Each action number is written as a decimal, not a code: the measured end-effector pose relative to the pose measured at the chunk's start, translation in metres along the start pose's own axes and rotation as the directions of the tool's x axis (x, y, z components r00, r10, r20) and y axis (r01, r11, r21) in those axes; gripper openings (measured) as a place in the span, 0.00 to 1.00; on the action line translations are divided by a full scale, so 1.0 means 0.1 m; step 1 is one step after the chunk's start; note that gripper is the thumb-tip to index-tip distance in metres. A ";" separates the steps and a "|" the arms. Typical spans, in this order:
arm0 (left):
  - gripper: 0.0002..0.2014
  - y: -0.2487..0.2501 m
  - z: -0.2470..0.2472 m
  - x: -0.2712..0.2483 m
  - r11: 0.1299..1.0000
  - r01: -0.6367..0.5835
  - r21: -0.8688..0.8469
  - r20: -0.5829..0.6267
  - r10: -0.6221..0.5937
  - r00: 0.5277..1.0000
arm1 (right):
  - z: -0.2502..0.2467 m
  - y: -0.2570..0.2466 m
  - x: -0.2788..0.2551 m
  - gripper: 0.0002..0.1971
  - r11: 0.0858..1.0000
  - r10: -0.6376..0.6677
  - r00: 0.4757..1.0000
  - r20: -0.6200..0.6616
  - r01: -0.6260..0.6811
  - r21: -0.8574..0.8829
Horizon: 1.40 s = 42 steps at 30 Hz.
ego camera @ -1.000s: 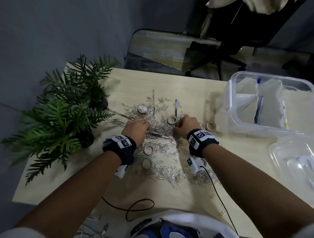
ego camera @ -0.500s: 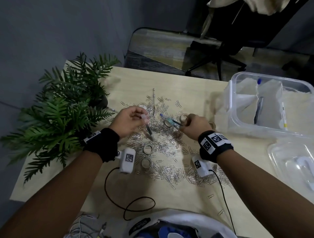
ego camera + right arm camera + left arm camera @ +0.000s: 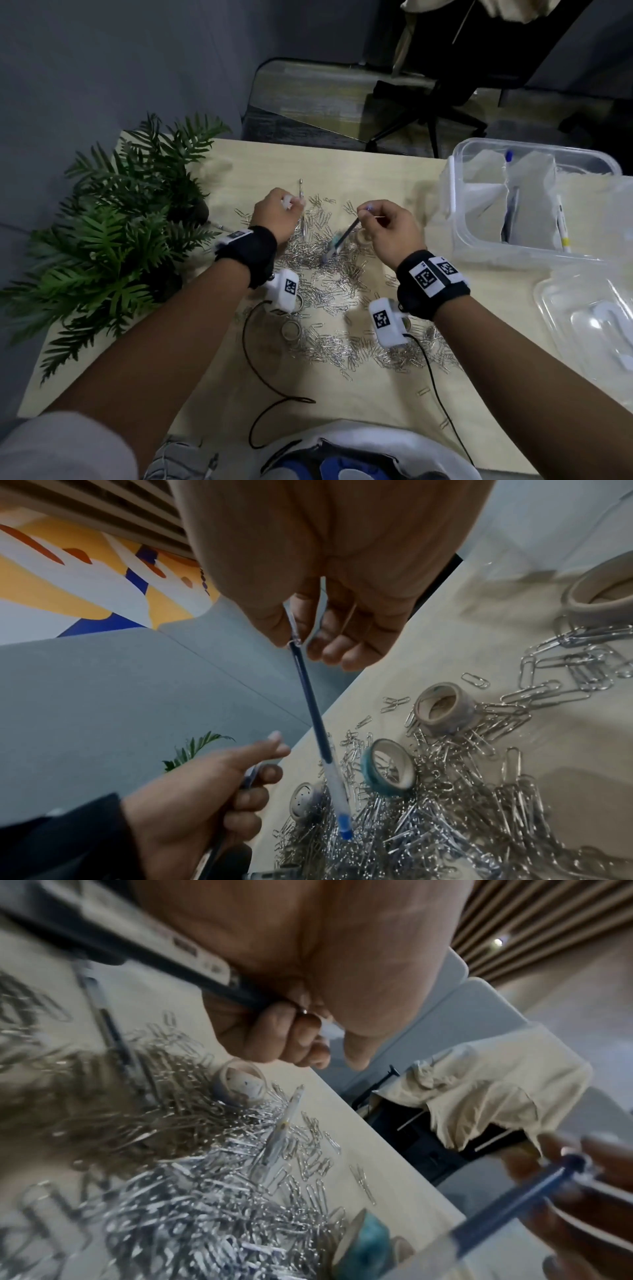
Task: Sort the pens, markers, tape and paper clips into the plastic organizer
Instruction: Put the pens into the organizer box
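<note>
Pale wood tabletop (image 3: 394,404) fills the view, its near edge against the person's lap and a black cable (image 3: 255,373) looping over the bare strip there. Just beyond, a wide drift of paper clips (image 3: 329,349) covers the middle, with tape rolls (image 3: 445,708) scattered through it, one of them teal-edged (image 3: 388,768). Both hands are raised above the heap. The left hand (image 3: 277,217) has its fingers curled round a dark pen with a white label (image 3: 192,953). The right hand (image 3: 390,229) pinches a blue pen (image 3: 315,723) at its upper end between thumb and fingers, the capped tip hanging down to the clips. Another pen (image 3: 301,188) lies flat on the table past the left hand, and one more (image 3: 284,1129) rests among the clips.

On the right sits a clear lid (image 3: 592,318) near the table edge, and beyond it the plastic organizer (image 3: 455,192), open, with pens standing in its compartments. A leafy plant (image 3: 120,222) crowds the left edge. Past the far edge stands a dark office chair (image 3: 442,99) with pale cloth draped over it, before a grey wall.
</note>
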<state>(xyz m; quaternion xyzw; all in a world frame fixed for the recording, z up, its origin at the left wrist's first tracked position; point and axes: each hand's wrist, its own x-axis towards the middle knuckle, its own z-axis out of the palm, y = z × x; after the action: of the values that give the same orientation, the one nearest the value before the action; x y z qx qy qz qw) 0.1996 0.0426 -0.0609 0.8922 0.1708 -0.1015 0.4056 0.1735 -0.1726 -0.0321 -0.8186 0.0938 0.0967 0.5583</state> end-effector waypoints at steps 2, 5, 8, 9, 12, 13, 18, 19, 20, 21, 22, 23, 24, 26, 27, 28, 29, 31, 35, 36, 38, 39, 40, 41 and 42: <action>0.10 0.08 0.09 0.11 0.988 -0.020 0.154 -0.005 0.021 1.000 | 0.03 0.04 0.05 0.04 0.999 0.023 0.999 0.027 -0.024 0.047; 0.13 0.16 0.20 0.26 0.936 -0.030 0.351 0.023 0.024 0.999 | 0.07 0.11 0.10 0.04 0.984 0.050 0.995 0.091 -0.065 0.166; 0.13 0.20 0.26 0.36 0.886 -0.029 0.463 0.048 0.008 0.999 | 0.08 0.22 0.15 0.06 0.986 0.068 0.994 0.083 -0.079 0.148; 0.13 0.21 0.27 0.38 0.873 -0.028 0.487 0.060 -0.002 0.998 | 0.09 0.25 0.16 0.06 0.988 0.072 0.994 0.082 -0.082 0.128; 0.10 0.22 0.30 0.42 0.844 -0.013 0.536 0.082 -0.036 0.996 | 0.08 0.30 0.16 0.08 0.995 0.077 0.995 0.064 -0.080 0.059; 0.09 0.22 0.31 0.44 0.839 -0.005 0.544 0.078 -0.044 0.996 | 0.07 0.30 0.16 0.08 0.994 0.083 0.995 0.059 -0.087 0.069; 0.04 0.25 0.34 0.46 0.843 0.021 0.537 0.066 -0.067 0.996 | 0.07 0.47 0.19 0.07 0.994 0.100 0.993 0.066 -0.103 0.038; 0.03 0.26 0.34 0.45 0.850 0.033 0.525 0.059 -0.075 0.995 | 0.07 0.50 0.19 0.07 0.994 0.102 0.992 0.073 -0.104 0.035; 0.04 0.27 0.34 0.45 0.862 0.050 0.505 0.052 -0.088 0.995 | 0.07 0.51 0.19 0.07 0.994 0.105 0.991 0.081 -0.107 0.029; 0.05 0.28 0.33 0.43 0.878 0.067 0.474 0.045 -0.100 0.994 | 0.08 0.53 0.19 0.07 0.994 0.108 0.990 0.087 -0.110 0.026; 0.07 0.29 0.33 0.41 0.897 0.084 0.434 0.044 -0.115 0.992 | 0.08 0.53 0.19 0.07 0.994 0.108 0.990 0.094 -0.111 0.025; 0.09 0.30 0.33 0.38 0.918 0.098 0.384 0.045 -0.125 0.991 | 0.08 0.52 0.18 0.06 0.994 0.107 0.989 0.098 -0.110 0.025; 0.09 0.32 0.33 0.34 0.939 0.110 0.327 0.050 -0.133 0.990 | 0.08 0.51 0.18 0.05 0.994 0.106 0.989 0.103 -0.110 0.026; 0.08 0.34 0.33 0.23 0.972 0.112 0.205 0.068 -0.128 0.989 | 0.10 0.49 0.18 0.04 0.993 0.118 0.986 0.114 -0.121 0.016; 0.07 0.35 0.33 0.15 0.984 0.097 0.150 0.085 -0.111 0.990 | 0.11 0.48 0.19 0.05 0.992 0.126 0.985 0.115 -0.129 0.013; 0.05 0.36 0.33 0.05 0.992 0.073 0.100 0.116 -0.084 0.990 | 0.12 0.46 0.20 0.07 0.990 0.135 0.984 0.117 -0.138 0.015; 0.03 0.37 0.33 -0.06 0.998 0.042 0.056 0.159 -0.051 0.986 | 0.13 0.44 0.19 0.08 0.989 0.144 0.982 0.121 -0.148 0.027; 0.03 0.37 0.35 -0.30 1.000 -0.016 -0.022 0.246 0.021 0.969 | 0.17 0.40 0.18 0.10 0.981 0.160 0.978 0.138 -0.173 0.091; 0.04 0.25 0.42 -0.62 0.980 -0.066 -0.188 0.331 0.126 0.935 | 0.24 0.38 0.11 0.17 0.973 0.161 0.975 0.154 -0.183 0.140; 0.05 0.22 0.43 -0.67 0.978 -0.074 -0.193 0.337 0.137 0.932 | 0.24 0.39 0.09 0.19 0.980 0.155 0.976 0.154 -0.172 0.103; 0.07 0.15 0.43 -0.73 0.976 -0.076 -0.204 0.326 0.141 0.935 | 0.23 0.40 0.04 0.19 0.986 0.158 0.976 0.150 -0.165 0.036; 0.07 0.10 0.41 -0.76 0.976 -0.053 -0.210 0.317 0.119 0.941 | 0.21 0.40 0.00 0.18 0.986 0.164 0.976 0.143 -0.167 0.007; 0.07 0.05 0.38 -0.78 0.977 -0.021 -0.213 0.310 0.088 0.947 | 0.19 0.37 -0.04 0.17 0.986 0.166 0.977 0.137 -0.167 -0.003; 0.10 -0.02 0.36 -0.79 0.978 0.010 -0.210 0.303 0.055 0.951 | 0.15 0.35 -0.06 0.15 0.983 0.178 0.975 0.130 -0.182 0.018; 0.13 -0.08 0.32 -0.81 0.978 0.038 -0.207 0.296 0.026 0.955 | 0.12 0.33 -0.10 0.14 0.975 0.198 0.972 0.122 -0.209 0.078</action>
<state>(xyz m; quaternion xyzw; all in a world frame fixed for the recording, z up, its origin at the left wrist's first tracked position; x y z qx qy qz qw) 0.1207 0.0057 -0.0613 0.8184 0.1202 -0.2171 0.5182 0.1549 -0.1726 -0.0639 -0.7717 0.1496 0.1956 0.5864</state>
